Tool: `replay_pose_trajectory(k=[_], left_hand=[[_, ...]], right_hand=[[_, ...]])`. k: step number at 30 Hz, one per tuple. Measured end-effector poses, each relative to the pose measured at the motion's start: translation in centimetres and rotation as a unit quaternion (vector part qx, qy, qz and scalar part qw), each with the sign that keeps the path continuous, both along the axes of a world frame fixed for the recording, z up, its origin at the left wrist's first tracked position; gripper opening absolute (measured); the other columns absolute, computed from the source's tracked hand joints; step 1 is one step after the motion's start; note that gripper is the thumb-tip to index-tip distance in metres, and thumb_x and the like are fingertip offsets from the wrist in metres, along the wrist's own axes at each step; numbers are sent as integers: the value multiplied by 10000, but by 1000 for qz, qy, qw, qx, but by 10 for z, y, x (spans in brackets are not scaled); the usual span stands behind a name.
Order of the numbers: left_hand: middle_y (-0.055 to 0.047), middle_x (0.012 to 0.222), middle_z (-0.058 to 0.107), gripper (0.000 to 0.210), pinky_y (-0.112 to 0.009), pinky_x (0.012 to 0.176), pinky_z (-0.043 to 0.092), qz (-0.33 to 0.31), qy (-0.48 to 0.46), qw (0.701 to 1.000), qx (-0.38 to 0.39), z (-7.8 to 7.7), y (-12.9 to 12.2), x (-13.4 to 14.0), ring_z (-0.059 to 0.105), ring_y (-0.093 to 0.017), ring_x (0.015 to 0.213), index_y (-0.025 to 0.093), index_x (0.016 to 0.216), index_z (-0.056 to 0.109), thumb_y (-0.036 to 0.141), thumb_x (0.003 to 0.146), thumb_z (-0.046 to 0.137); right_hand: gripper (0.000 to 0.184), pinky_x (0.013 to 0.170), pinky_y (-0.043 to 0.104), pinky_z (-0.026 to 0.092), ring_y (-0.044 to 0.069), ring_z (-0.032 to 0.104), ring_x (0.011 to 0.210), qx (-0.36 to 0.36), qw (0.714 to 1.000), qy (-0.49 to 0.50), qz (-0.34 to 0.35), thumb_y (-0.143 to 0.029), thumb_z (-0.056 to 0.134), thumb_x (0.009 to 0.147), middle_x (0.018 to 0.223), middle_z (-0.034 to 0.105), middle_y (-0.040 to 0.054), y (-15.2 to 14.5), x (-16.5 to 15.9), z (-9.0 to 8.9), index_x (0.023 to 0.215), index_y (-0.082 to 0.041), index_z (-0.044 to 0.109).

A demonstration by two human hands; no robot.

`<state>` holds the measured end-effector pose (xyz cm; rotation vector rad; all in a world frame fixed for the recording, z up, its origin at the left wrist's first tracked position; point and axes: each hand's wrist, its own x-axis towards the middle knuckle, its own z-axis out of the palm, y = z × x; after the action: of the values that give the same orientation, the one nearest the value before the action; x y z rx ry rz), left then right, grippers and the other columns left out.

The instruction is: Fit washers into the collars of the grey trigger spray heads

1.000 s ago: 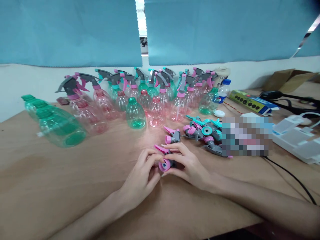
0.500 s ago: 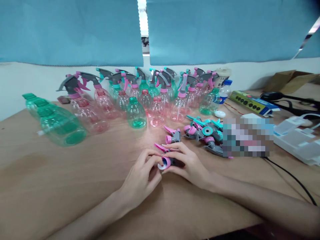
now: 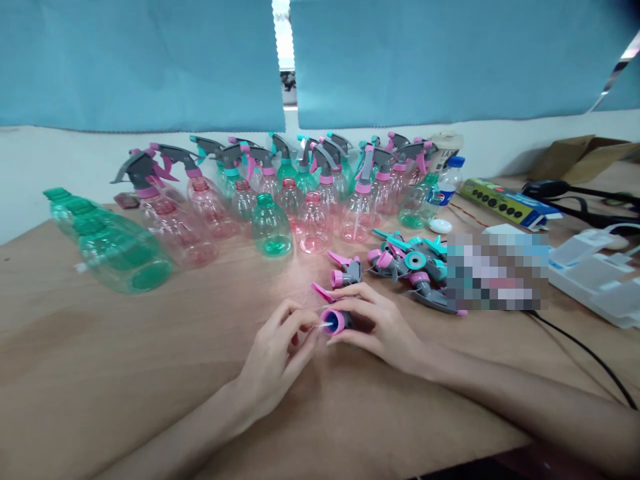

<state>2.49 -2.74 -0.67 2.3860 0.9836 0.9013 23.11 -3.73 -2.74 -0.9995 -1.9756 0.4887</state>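
Near the middle of the table, my right hand (image 3: 385, 330) is closed around a grey and pink spray trigger head (image 3: 334, 323). Its pink collar opens toward my left hand, showing a dark blue inside. My left hand (image 3: 275, 357) pinches a small thin white piece (image 3: 326, 325) at the mouth of that collar; its far end reaches into the opening. The pink trigger lever (image 3: 321, 292) sticks out above my right fingertips. Just beyond my hands lies another pink and grey trigger head (image 3: 346, 272).
More trigger heads (image 3: 415, 261) are heaped to the right. Behind stand several pink and green spray bottles, some uncapped, like this green one (image 3: 273, 227). Green bottles (image 3: 123, 253) are at the left. A white compartment box (image 3: 595, 280) and black cable (image 3: 585, 353) lie right.
The white piece looked round and lay across the collar's lower rim; it now shows thin and edge-on. My left fingers have drawn slightly back to the left from the collar.
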Motion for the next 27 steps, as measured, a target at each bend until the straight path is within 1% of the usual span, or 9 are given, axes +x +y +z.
replay_pose_trajectory(k=[3, 5, 8, 12, 16, 18, 21, 24, 27], left_hand=[[29, 670, 536, 136, -200, 517, 431, 41, -8, 999, -12, -3, 0, -2, 485, -98, 544, 188, 859, 565, 222, 910, 444], [32, 672, 566, 127, -196, 505, 440, 54, -28, 997, -46, -5, 0, -2, 502, -92, 526, 184, 888, 551, 234, 914, 437], [9, 740, 625, 112, -196, 524, 482, 42, -54, 995, -76, -3, 0, -1, 585, -101, 583, 180, 903, 559, 238, 903, 464], [1, 758, 671, 85, -215, 584, 522, 22, -63, 997, -34, 3, 0, 0, 620, -109, 606, 182, 844, 599, 246, 860, 544], [6, 737, 689, 93, -217, 598, 525, 38, -66, 997, -6, 1, -1, 1, 628, -111, 605, 186, 804, 625, 235, 859, 568], [7, 769, 696, 72, -202, 582, 526, 51, -92, 994, -20, -2, -1, 2, 635, -108, 619, 194, 885, 628, 233, 864, 572], [6, 834, 704, 179, -184, 567, 522, 59, -115, 989, -67, -4, -2, 3, 651, -112, 676, 217, 1048, 612, 249, 876, 576], [-7, 875, 706, 140, -202, 608, 513, 48, -96, 991, -74, -4, -1, 1, 654, -129, 750, 218, 961, 660, 247, 904, 536], [-10, 860, 693, 161, -205, 593, 500, 37, -108, 990, -80, -4, 0, 0, 637, -129, 738, 209, 925, 660, 236, 920, 501]], right_hand=[[279, 903, 400, 513, 222, 599, 1044, -18, 1000, 13, -17, -349, 689, 790, 1106, 605, 74, -1, 1, 3, 1043, -233, 660], [265, 897, 394, 513, 217, 601, 1028, -25, 999, 18, -21, -348, 692, 787, 1089, 607, 71, -1, 1, 4, 1023, -229, 668], [258, 883, 383, 515, 209, 603, 1009, -27, 999, 26, -21, -336, 692, 790, 1070, 606, 71, -1, 1, 4, 1020, -220, 667], [259, 873, 392, 518, 210, 603, 1006, -21, 999, 25, -22, -344, 682, 798, 1060, 606, 65, 0, 0, 4, 1031, -234, 662], [277, 874, 390, 518, 210, 600, 1006, -22, 999, 21, -21, -354, 693, 787, 1057, 608, 64, 1, -1, 4, 1036, -236, 663], [278, 872, 391, 518, 209, 600, 1001, -25, 999, 24, -20, -354, 695, 785, 1052, 609, 63, 1, -1, 3, 1034, -236, 662], [276, 879, 387, 512, 203, 597, 1000, -33, 999, 30, -14, -342, 701, 780, 1053, 604, 63, 1, 0, 2, 1031, -235, 661], [295, 885, 376, 507, 195, 594, 1001, -36, 999, 33, -6, -325, 718, 766, 1062, 597, 63, 2, 0, 1, 1038, -227, 659], [300, 895, 386, 501, 199, 585, 1016, -36, 999, 33, -5, -325, 717, 766, 1067, 593, 62, 3, 0, 2, 1045, -230, 659]])
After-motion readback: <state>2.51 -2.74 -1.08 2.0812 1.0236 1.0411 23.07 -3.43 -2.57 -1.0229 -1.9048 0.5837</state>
